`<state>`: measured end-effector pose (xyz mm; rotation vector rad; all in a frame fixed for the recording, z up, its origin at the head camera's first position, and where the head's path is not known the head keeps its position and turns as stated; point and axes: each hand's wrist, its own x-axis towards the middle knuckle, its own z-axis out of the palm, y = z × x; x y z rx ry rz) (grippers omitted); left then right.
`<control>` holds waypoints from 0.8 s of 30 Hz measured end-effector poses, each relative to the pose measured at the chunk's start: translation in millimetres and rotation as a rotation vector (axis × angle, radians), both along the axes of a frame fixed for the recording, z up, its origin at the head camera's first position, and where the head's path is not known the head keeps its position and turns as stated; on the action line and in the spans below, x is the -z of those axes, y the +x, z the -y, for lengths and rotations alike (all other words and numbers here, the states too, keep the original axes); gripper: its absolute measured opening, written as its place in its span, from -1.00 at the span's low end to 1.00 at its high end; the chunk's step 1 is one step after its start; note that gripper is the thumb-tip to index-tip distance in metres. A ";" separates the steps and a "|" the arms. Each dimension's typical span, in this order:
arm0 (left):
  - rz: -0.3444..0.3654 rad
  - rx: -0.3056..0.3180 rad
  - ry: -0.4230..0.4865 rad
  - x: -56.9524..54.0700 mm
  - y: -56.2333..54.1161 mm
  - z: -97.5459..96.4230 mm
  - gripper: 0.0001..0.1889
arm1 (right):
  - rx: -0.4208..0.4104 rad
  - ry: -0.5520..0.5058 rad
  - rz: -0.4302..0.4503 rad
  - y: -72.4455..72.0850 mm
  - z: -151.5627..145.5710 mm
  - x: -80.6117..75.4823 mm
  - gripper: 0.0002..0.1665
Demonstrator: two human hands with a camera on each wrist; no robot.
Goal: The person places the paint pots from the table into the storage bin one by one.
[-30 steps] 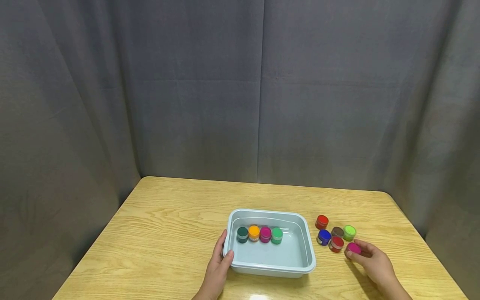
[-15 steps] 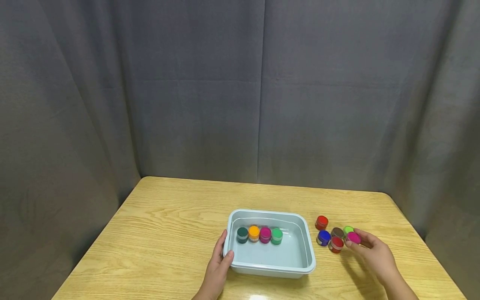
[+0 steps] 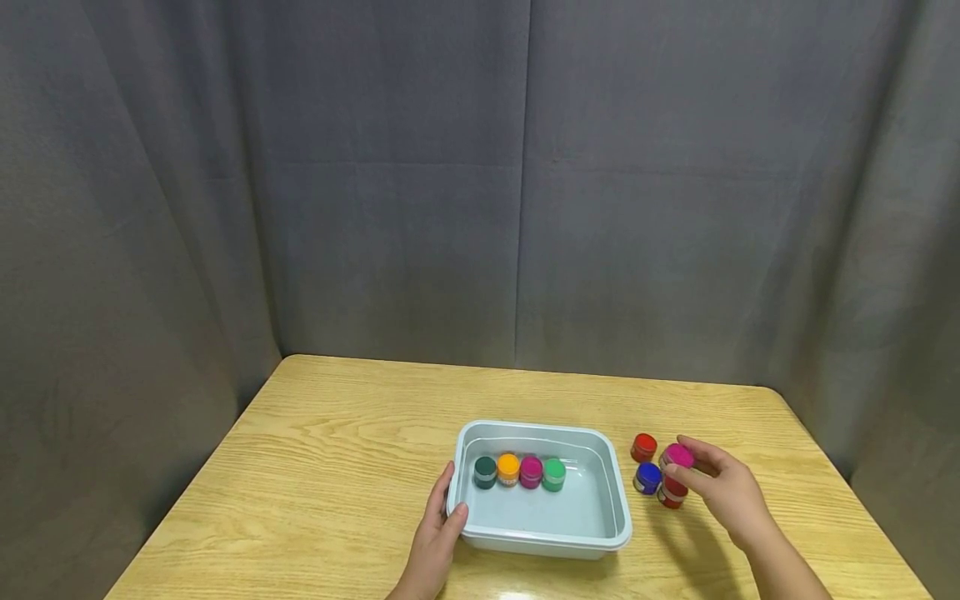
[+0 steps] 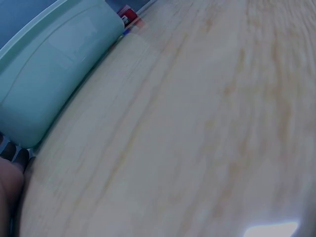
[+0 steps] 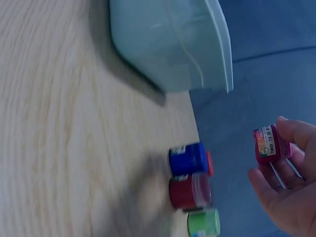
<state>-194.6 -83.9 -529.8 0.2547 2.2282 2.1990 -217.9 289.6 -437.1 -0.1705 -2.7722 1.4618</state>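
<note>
My right hand (image 3: 731, 492) pinches a magenta paint jar (image 3: 678, 455) between thumb and fingers. In the right wrist view that jar (image 5: 266, 145) is held above the table, its label showing. Below and beside it stand a dark red jar (image 3: 672, 496), a blue jar (image 3: 648, 477) and a red jar (image 3: 643, 447). A light green jar (image 5: 203, 223) shows in the right wrist view but is hidden in the head view. My left hand (image 3: 435, 533) grips the left side of a pale blue plastic tray (image 3: 540, 540), thumb over its rim.
Inside the tray, a dark green jar (image 3: 485, 472), an orange jar (image 3: 508, 468), another magenta jar (image 3: 531, 472) and a green jar (image 3: 554, 473) stand in a row. The wooden table (image 3: 315, 483) extends left of the tray. Grey curtains (image 3: 390, 208) hang behind it.
My right hand has lifted the magenta jar off the table and carried it leftward and away, over the other jars. The brown jar is now out of sight. My left hand stays on the tray.
</note>
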 end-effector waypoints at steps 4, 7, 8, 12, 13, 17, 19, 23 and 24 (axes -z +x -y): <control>-0.004 0.008 0.007 0.3 -0.5 0.1 -0.37 | -0.028 -0.034 -0.007 -3.3 10.6 -3.7 -0.17; -0.007 0.010 0.009 0.6 -0.6 0.1 -0.37 | -0.036 -0.058 0.004 -5.1 19.2 -5.8 -0.16; -0.006 0.008 0.007 0.6 -0.6 0.0 -0.37 | -0.038 -0.077 0.007 -5.7 22.0 -6.8 -0.17; -0.006 0.004 0.005 0.8 -0.3 0.1 -0.37 | -0.043 -0.133 0.021 -6.7 34.2 -10.9 -0.19; -0.005 0.003 0.006 0.8 -0.4 0.1 -0.37 | -0.046 -0.138 0.026 -7.2 36.9 -11.9 -0.19; -0.006 0.003 0.003 0.7 -0.1 0.2 -0.37 | -0.074 -0.124 0.023 -9.5 47.8 -14.2 -0.20; -0.007 0.005 0.001 0.6 0.0 0.3 -0.37 | -0.093 -0.116 0.006 -11.1 53.4 -14.1 -0.22; -0.005 0.000 -0.006 -0.4 0.5 0.2 -0.37 | -0.128 -0.099 -0.030 -13.9 66.4 -13.4 -0.25; -0.003 -0.003 -0.007 -0.6 0.6 0.2 -0.37 | -0.136 -0.101 -0.032 -14.3 69.9 -13.2 -0.26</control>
